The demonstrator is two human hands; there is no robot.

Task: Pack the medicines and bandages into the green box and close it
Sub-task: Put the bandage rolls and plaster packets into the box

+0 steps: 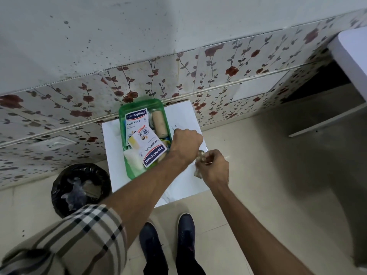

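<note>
At three o'clock of the open translucent green plastic box (pixel 122 124) on the white counter (pixel 111 147), the right hand (pixel 213 168) pinches what looks like a blister strip (pixel 199 155); the left hand (pixel 185 144) is fisted, contents untellable. Slide it in flat so the lid shuts.

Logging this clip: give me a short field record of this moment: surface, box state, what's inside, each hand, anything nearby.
surface: small white table against a floral tiled wall
box: green box, open, no lid seen
contents: two Hansaplast packs, a tan bandage roll, white items
left hand: left hand fisted at the box's right edge
right hand: right hand gripping a small pale item, kind unclear
nearby: black-lined bin on the floor
</note>
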